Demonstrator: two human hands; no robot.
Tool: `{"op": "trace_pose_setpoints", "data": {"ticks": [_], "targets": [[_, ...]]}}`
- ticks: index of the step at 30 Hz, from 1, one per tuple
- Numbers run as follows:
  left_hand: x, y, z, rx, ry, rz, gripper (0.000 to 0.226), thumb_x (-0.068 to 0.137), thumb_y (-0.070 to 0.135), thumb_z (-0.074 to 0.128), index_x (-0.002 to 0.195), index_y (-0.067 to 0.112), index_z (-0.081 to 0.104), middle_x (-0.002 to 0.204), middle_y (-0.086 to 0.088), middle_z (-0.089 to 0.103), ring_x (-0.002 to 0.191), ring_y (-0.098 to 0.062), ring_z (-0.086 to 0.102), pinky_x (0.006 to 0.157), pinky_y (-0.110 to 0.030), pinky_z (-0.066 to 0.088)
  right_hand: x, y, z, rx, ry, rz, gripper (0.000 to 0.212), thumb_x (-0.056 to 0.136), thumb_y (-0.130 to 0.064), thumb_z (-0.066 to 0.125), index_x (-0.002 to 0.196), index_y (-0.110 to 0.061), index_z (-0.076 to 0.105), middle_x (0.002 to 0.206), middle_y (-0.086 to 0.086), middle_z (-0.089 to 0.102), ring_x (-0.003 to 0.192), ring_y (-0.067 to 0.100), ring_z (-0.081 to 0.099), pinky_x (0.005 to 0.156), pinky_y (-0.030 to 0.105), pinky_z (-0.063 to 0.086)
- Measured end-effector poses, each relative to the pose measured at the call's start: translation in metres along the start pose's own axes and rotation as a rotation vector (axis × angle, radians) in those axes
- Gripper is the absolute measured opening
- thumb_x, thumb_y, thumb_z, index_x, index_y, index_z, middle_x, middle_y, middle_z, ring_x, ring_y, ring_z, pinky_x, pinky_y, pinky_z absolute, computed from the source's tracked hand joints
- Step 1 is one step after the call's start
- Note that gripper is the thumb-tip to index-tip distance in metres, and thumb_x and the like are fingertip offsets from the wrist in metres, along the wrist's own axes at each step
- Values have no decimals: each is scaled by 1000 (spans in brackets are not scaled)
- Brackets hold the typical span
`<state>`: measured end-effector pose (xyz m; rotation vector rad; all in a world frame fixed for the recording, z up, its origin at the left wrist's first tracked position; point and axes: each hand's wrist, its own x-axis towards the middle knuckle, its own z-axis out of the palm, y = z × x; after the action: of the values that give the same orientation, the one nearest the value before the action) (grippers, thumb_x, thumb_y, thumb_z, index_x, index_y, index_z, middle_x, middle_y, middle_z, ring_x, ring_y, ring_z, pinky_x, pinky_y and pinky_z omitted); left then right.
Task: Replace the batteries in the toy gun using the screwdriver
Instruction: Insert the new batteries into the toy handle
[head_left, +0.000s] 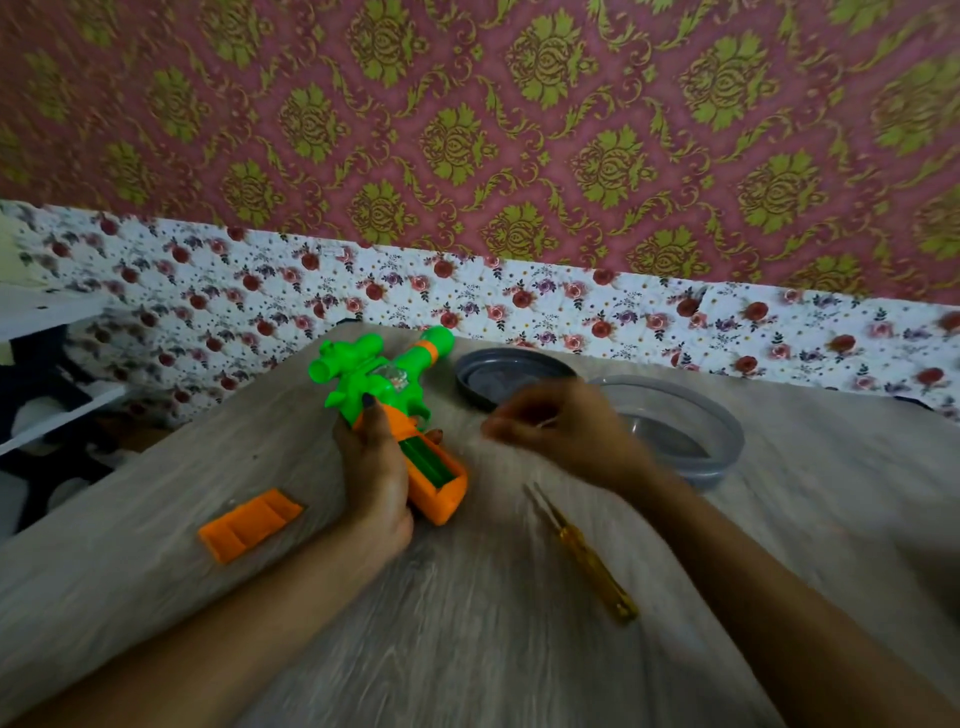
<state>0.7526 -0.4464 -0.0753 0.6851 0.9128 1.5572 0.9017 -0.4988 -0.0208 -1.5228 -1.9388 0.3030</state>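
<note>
On the desk (467, 623), near its far edge, the green and orange toy gun (363, 384) lies with its barrel pointing away from the person. The left hand (376, 467) grips it at the orange handle part, and its fingers (371, 421) are curled around the body. The battery compartment (434, 465) in the handle is open and green inside; I cannot see if batteries are in it. The orange cover (249, 525) lies on the desk to the left of the gun, apart from it. The yellow screwdriver (587, 558) lies on the desk to the right of the gun, and no hand touches it. The right hand (566, 431) is above the desk between the gun and a round grey container (727, 431). It is blurred, with fingers bent together, and I cannot tell if they hold something. A grey lid (511, 376) lies just beside the container.
</note>
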Motion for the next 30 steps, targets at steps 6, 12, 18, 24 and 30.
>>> {"op": "trace_pose_setpoints", "data": {"ticks": [6, 12, 18, 24, 30], "targets": [[-2, -6, -1, 96, -34, 78, 38, 98, 35, 37, 130, 15, 33, 102, -11, 58, 41, -4, 61, 41, -21, 51, -7, 53, -58, -364, 51, 264, 21, 92, -25, 50, 98, -16, 69, 96, 4, 70, 78, 16, 61, 70, 21, 41], [-6, -9, -2, 136, -53, 110, 36, 97, 37, 37, 128, 18, 36, 111, -14, 57, 44, -3, 62, 45, -24, 52, -11, 59, -45, -275, -227, 442, 54, 96, -46, 17, 102, -17, 61, 99, 8, 57, 87, 14, 50, 97, 35, 31], [-9, -6, -2, 147, -46, 72, 23, 97, 39, 37, 117, 27, 38, 107, -9, 58, 44, -3, 62, 49, -28, 53, -9, 66, -39, -336, -103, 442, 51, 97, -40, 28, 91, -4, 64, 85, 10, 59, 78, 19, 54, 80, 28, 36], [-12, -3, -1, 140, -45, 67, 27, 97, 37, 38, 122, 25, 39, 105, -8, 59, 60, -17, 61, 58, -32, 51, -6, 66, -46, -218, 334, 373, 12, 80, -19, 68, 84, -9, 70, 79, 5, 69, 58, 7, 57, 59, 16, 45], [-10, -5, -1, 132, -48, 58, 20, 97, 36, 39, 115, 27, 38, 96, -2, 59, 51, -10, 62, 51, -27, 52, 2, 49, -38, -128, 545, 177, 10, 79, -7, 68, 85, -14, 67, 75, -1, 63, 64, 7, 57, 58, 11, 40]]}}
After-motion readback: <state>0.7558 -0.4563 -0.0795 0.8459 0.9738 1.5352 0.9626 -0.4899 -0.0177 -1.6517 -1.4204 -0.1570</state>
